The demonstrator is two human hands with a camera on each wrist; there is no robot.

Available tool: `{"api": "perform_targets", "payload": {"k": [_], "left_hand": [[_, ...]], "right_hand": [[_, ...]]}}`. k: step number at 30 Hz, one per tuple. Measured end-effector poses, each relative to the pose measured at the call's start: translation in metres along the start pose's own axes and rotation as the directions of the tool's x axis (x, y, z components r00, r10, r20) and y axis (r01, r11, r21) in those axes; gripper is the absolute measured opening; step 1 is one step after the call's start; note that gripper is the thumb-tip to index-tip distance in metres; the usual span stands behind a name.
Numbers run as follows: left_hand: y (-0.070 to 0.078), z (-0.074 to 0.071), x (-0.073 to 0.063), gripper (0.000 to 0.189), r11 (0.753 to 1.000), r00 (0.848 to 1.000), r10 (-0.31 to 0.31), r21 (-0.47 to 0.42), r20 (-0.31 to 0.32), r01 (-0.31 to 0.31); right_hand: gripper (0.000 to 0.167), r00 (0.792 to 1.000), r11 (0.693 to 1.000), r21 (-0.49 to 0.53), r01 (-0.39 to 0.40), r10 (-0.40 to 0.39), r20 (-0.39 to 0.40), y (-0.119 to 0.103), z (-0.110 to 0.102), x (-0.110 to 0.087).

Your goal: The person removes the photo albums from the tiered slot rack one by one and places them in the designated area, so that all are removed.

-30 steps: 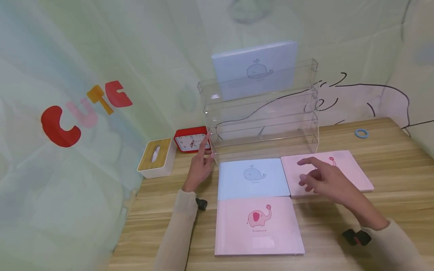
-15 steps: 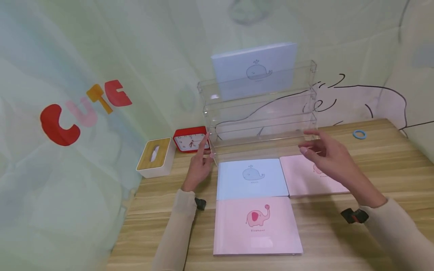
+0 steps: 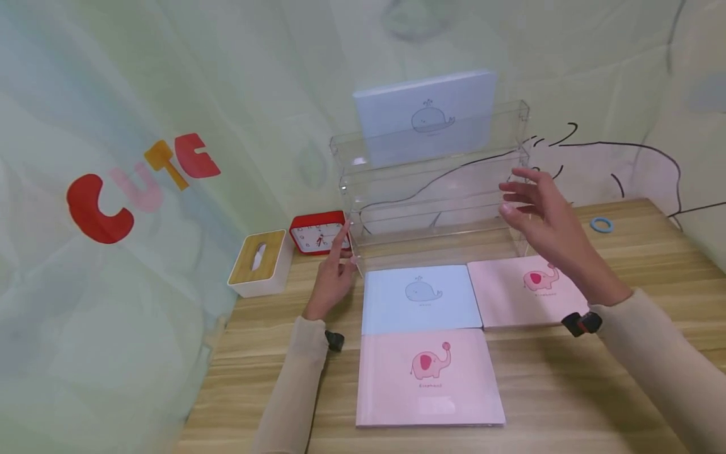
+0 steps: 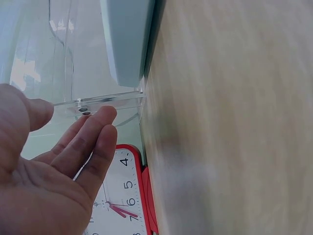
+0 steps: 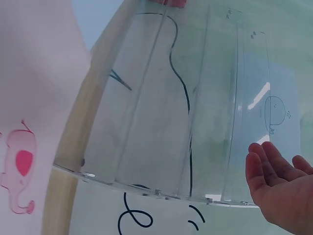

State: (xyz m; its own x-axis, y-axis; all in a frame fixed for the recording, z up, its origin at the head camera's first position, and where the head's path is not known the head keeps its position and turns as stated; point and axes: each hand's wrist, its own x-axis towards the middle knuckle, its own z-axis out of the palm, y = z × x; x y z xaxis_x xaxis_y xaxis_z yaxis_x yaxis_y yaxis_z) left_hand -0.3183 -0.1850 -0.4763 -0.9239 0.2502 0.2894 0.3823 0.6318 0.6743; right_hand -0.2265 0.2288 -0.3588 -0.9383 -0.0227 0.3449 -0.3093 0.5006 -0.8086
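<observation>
A clear acrylic tiered rack [image 3: 437, 234] stands at the back of the table. On its top tier a pale blue whale-cover book [image 3: 454, 104] leans upright. My left hand [image 3: 331, 282] touches the rack's lower left side, its index finger straight along the panel; the left wrist view shows thumb and fingers [image 4: 100, 147] near the clear edge. Beside the rack's right end my right hand [image 3: 547, 217] hovers with loosely bent fingers, holding nothing. Before the rack lie another blue whale book [image 3: 422, 301], a pink elephant book [image 3: 431, 381] below it, and a second pink one [image 3: 505, 293], partly beneath my right forearm.
Left of the rack, a red alarm clock [image 3: 319, 234] stands close to my left hand. A white tissue box with a wooden lid [image 3: 261, 261] sits further left. A blue ring [image 3: 602, 225] lies at the back right. Printed cloth [image 3: 272, 94] hangs behind.
My right hand has risen from over the right pink book to beside the rack's right end. My left hand keeps its place at the rack's left side.
</observation>
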Motion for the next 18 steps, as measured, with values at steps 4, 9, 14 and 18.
{"api": "perform_targets", "payload": {"k": [4, 9, 14, 18], "left_hand": [[0.001, -0.001, 0.001, 0.083, 1.000, 1.000, -0.005, -0.002, 0.000, 0.005], [0.002, -0.001, 0.001, 0.086, 1.000, 1.000, -0.007, 0.002, 0.003, 0.007], [0.002, 0.000, 0.003, 0.086, 1.000, 1.000, 0.002, 0.011, 0.006, -0.002], [0.002, -0.001, 0.002, 0.085, 1.000, 1.000, -0.016, 0.009, 0.013, 0.016]], "right_hand": [[0.068, 0.997, 0.998, 0.009, 0.068, -0.068, -0.033, -0.007, -0.002, 0.012], [0.066, 0.992, 0.994, 0.012, 0.110, -0.109, -0.060, -0.014, -0.003, 0.025], [0.067, 0.984, 0.987, 0.043, 0.152, -0.148, -0.095, -0.017, -0.003, 0.039], [0.067, 0.980, 0.983, 0.071, 0.168, -0.158, -0.125, -0.018, -0.002, 0.050]]}}
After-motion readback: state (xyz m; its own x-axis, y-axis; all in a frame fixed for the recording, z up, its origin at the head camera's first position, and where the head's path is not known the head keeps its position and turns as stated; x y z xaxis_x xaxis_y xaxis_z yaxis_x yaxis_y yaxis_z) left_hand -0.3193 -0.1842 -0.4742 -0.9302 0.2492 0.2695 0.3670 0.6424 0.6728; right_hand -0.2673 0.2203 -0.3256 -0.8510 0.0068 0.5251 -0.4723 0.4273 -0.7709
